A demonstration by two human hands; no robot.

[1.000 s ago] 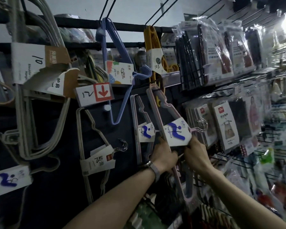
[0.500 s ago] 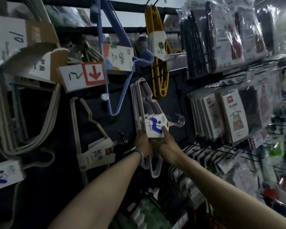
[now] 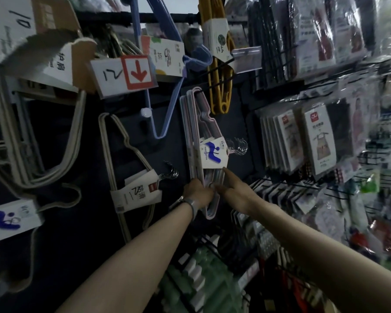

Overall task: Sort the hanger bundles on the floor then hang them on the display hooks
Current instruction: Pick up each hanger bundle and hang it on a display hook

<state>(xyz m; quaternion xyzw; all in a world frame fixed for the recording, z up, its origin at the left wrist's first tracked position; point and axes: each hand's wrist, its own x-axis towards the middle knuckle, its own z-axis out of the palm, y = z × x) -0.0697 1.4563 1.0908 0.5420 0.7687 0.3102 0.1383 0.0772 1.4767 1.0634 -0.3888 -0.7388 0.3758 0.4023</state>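
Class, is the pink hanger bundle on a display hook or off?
On: pink hanger bundle hangs by its top corner from a hook.

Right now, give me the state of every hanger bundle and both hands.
pink hanger bundle, hung on a hook, lower end held
beige hanger bundle, hanging, untouched
blue hanger bundle, hanging, untouched
yellow hanger bundle, hanging, untouched
left hand, grips the pink hanger bundle's lower end
right hand, straight finger touching that bundle below the label
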